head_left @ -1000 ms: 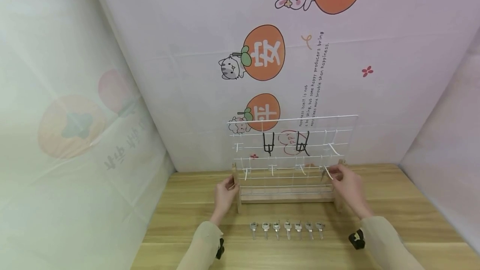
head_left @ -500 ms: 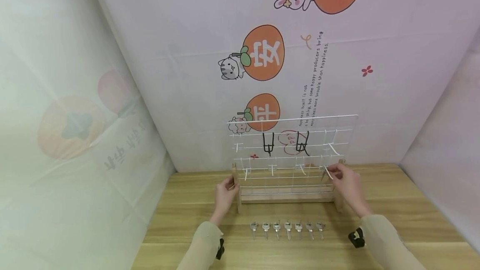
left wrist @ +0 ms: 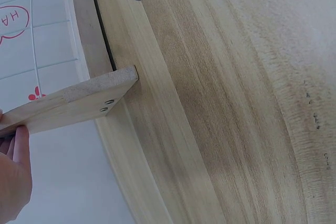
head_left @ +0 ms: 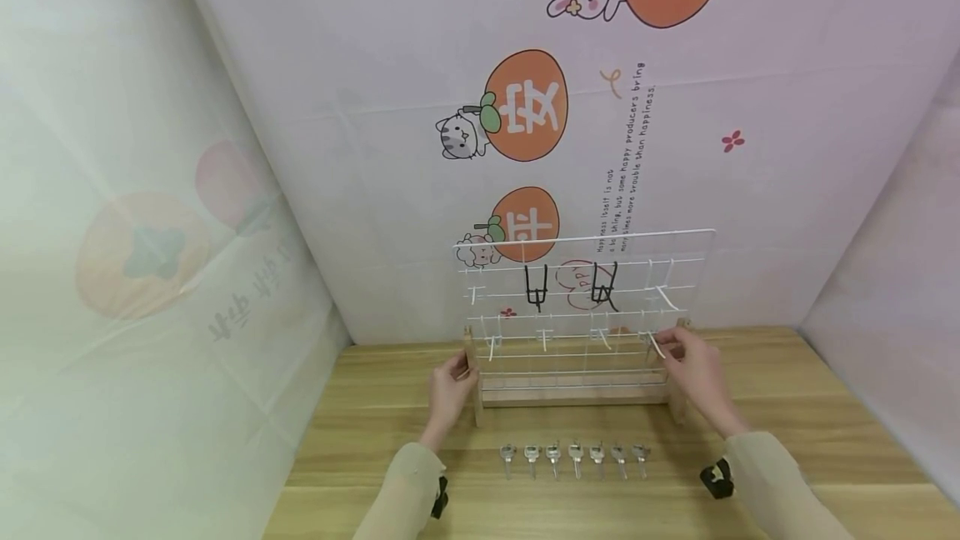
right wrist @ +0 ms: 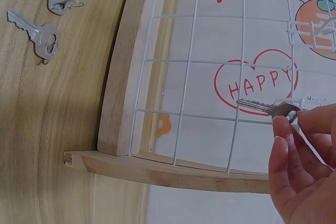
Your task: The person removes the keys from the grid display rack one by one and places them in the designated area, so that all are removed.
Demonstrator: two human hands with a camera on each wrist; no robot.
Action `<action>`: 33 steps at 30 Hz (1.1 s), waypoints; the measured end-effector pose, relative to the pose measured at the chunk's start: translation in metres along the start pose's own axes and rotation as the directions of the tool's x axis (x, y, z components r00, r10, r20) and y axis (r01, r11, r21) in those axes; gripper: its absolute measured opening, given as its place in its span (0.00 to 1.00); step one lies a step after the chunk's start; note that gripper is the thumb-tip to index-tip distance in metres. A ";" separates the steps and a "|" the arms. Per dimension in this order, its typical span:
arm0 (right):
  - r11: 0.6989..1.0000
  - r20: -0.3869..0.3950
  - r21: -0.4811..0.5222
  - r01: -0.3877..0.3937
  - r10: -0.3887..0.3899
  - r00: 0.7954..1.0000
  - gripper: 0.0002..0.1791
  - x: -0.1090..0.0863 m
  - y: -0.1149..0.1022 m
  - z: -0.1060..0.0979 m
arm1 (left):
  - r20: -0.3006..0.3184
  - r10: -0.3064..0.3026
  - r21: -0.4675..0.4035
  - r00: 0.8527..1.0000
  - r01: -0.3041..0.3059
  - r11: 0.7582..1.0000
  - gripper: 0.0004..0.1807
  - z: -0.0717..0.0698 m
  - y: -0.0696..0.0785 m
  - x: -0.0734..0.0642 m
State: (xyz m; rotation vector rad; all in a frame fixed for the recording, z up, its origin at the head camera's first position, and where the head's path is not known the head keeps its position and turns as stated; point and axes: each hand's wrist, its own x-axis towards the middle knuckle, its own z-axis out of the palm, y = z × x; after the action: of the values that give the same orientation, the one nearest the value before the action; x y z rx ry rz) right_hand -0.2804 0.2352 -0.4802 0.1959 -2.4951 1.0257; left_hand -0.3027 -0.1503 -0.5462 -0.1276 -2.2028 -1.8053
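A white wire grid rack [head_left: 585,237] on a wooden frame stands upright near the back wall. My left hand [head_left: 450,390] grips its left wooden post [left wrist: 79,100], with the fingers partly hidden behind the wood. At the lower right hook [head_left: 656,345], my right hand [head_left: 696,365] pinches a silver key [right wrist: 260,106] by its head. The key's toothed blade points away from the fingertips, in front of the grid in the right wrist view. In front of the rack, several silver keys [head_left: 575,452] with small rings lie in a row on the table.
More white hooks [head_left: 604,339] and two black hooks [head_left: 536,288] hang on the grid. Behind it rises a cloth backdrop [head_left: 375,215] with cartoon prints, and cloth sides flank the wooden table [head_left: 375,473].
The key in the right hand has shifted slightly and shows less clearly beside the lower right hook. The left hand keeps its grip on the post.
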 end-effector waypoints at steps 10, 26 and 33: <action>0.999 -0.029 0.002 0.040 -0.039 0.999 0.08 -0.003 0.000 -0.002 | 0.009 0.010 -0.013 1.000 -0.010 1.000 0.21 0.000 0.002 0.000; 0.999 -0.027 0.003 0.052 -0.051 0.998 0.08 -0.011 -0.004 -0.007 | 0.008 0.002 -0.013 1.000 -0.002 1.000 0.21 0.001 0.001 0.000; 0.997 -0.039 -0.012 0.072 -0.072 0.997 0.08 -0.011 -0.002 -0.007 | 0.017 0.005 -0.025 1.000 -0.005 1.000 0.22 0.000 0.001 -0.001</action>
State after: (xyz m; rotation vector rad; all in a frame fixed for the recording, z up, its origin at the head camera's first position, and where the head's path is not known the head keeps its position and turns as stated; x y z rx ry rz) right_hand -0.2675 0.2381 -0.4796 0.2583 -2.4393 0.9777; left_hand -0.3014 -0.1501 -0.5460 -0.1540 -2.1902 -1.8355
